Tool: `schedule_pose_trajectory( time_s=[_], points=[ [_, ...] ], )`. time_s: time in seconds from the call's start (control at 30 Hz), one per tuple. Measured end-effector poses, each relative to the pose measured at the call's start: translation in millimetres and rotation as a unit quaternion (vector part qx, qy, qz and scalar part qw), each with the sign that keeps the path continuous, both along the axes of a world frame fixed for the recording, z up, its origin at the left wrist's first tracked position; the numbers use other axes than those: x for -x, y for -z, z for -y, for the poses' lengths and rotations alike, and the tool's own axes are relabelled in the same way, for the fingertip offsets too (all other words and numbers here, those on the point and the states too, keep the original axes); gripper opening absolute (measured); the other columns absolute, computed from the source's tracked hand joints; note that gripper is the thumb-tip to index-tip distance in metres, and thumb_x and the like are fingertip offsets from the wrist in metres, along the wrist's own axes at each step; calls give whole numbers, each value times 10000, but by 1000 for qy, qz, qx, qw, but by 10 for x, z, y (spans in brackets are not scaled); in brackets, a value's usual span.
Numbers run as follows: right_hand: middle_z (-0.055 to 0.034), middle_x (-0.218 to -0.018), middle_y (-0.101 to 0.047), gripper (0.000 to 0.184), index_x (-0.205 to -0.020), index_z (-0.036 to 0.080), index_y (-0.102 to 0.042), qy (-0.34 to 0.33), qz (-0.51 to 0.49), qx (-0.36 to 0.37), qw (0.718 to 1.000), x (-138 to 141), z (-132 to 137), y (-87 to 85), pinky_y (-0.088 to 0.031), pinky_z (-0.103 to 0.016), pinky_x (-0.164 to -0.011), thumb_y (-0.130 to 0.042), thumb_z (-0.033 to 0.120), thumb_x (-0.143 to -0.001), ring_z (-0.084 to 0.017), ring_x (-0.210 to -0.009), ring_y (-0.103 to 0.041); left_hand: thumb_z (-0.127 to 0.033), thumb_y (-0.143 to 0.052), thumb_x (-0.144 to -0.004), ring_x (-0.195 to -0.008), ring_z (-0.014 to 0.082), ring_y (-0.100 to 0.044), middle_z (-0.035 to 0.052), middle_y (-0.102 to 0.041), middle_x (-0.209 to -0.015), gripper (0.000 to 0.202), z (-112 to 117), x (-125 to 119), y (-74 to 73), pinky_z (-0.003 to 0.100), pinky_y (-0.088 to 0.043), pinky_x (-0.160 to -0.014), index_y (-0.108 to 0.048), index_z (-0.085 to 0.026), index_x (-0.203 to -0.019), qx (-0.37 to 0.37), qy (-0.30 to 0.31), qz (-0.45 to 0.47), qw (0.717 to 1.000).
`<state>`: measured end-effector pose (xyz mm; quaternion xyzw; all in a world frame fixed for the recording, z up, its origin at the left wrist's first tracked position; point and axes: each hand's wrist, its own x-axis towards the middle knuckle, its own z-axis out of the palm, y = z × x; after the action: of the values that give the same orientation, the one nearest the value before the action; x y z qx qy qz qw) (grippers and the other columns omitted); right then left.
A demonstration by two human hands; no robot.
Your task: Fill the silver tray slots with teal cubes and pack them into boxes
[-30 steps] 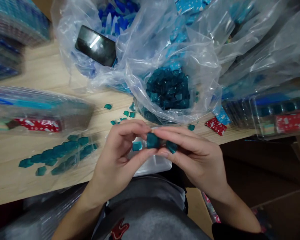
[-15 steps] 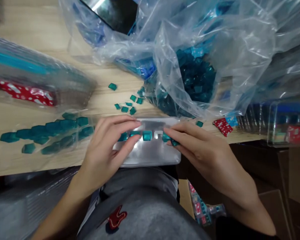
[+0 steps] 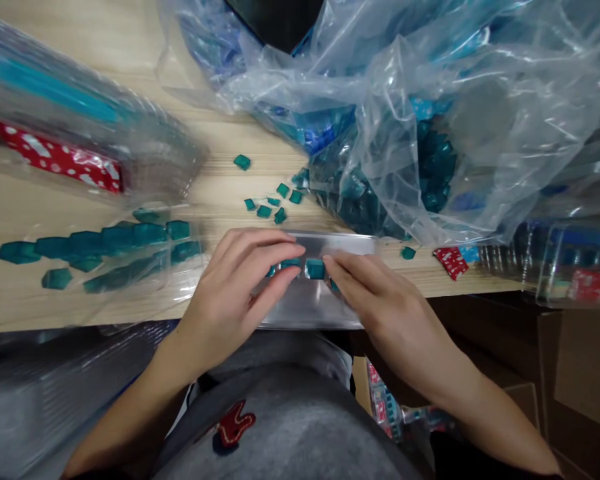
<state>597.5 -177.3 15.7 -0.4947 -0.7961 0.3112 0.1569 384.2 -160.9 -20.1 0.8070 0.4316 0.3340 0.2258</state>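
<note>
A clear plastic tray (image 3: 325, 313) lies at the table's near edge in front of me, with a few teal square tiles (image 3: 315, 269) in a row in it. My left hand (image 3: 235, 293) rests over the tray's left part, fingers together and pinched with the thumb on the tiles at that end of the row. From the right, my right hand (image 3: 375, 303) reaches in with its fingers closed. Its fingertips touch the row, and a teal tile shows under them.
A large clear bag (image 3: 405, 153) of teal tiles lies open behind the tray, more bags beyond it. Loose teal tiles (image 3: 273, 203) dot the wooden table (image 3: 220, 153). Filled clear boxes (image 3: 95, 253) lie at left, more boxes (image 3: 555, 260) at right. A red wrapper (image 3: 451, 261) lies near the edge.
Both hands came down from holding tiles in the air to the tray and now press tiles into a row. The view has dipped and shifted right.
</note>
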Motion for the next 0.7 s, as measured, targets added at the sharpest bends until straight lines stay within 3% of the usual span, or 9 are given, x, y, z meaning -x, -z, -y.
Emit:
schedule_pose_trajectory(
  time_s=[0.07, 0.13, 0.2, 0.3, 0.37, 0.53, 0.7],
  points=[
    [-86, -1109, -710, 283, -1183, 252, -690, 58, -57, 8, 997, -56, -6, 13, -593, -392, -855, -557, 190, -942, -236, -1001, -683, -162, -610, -914, -1038, 206, -644, 39, -683, -1073, 270, 4, 0, -7, 372, -536, -903, -602, -267, -1163, -5, 1, 4, 1000],
    [-44, -1068, -720, 347, -1201, 296, -684, 129, -124, 38, 983, -132, -12, 3, -611, -338, -800, -678, 188, -870, -189, -911, -700, -145, -618, -905, -1043, 206, -643, 47, -682, -1078, 276, 8, -6, -20, 367, -528, -922, -607, -248, -1160, -11, 2, 12, 1000],
    [-30, -1034, -731, 424, -1238, 293, -667, 170, -211, 114, 956, -203, -2, -17, -623, -292, -727, -710, 164, -836, -153, -818, -713, -137, -619, -901, -1034, 207, -646, 50, -686, -1066, 264, 13, -32, -43, 362, -529, -916, -618, -235, -1146, -16, 6, 18, 1000],
    [-22, -1021, -761, 426, -1294, 292, -628, 147, -329, 236, 903, -250, 53, -41, -632, -270, -762, -620, 147, -894, -134, -838, -748, -131, -610, -904, -1012, 202, -652, 34, -692, -1054, 266, 24, -135, -101, 351, -541, -889, -619, -247, -1143, -13, 25, 22, 999],
    [-7, -1010, -776, 401, -1290, 296, -629, 137, -373, 264, 879, -242, 99, -51, -628, -282, -839, -569, 136, -927, -133, -893, -757, -118, -601, -905, -1011, 189, -655, 18, -694, -1062, 297, 34, -238, -149, 334, -548, -881, -607, -262, -1165, 1, 43, 27, 999],
    [-3, -1184, -729, 403, -1264, 306, -613, 177, -411, 207, 870, -178, 202, -69, -642, -248, -807, -636, 146, -896, -143, -977, -745, -128, -584, -921, -998, 167, -651, 3, -682, -1036, 301, 50, -449, -242, 298, -562, -840, -588, -281, -1180, 29, 79, 56, 995],
    [33, -1168, -716, 350, -1184, 325, -592, 196, -409, 132, 881, -148, 313, -99, -608, -211, -890, -659, 146, -890, -121, -1044, -721, -81, -590, -903, -1028, 130, -623, 0, -650, -1067, 264, 69, -535, -275, 258, -523, -901, -594, -243, -1112, 33, 85, 77, 993]
  ],
)
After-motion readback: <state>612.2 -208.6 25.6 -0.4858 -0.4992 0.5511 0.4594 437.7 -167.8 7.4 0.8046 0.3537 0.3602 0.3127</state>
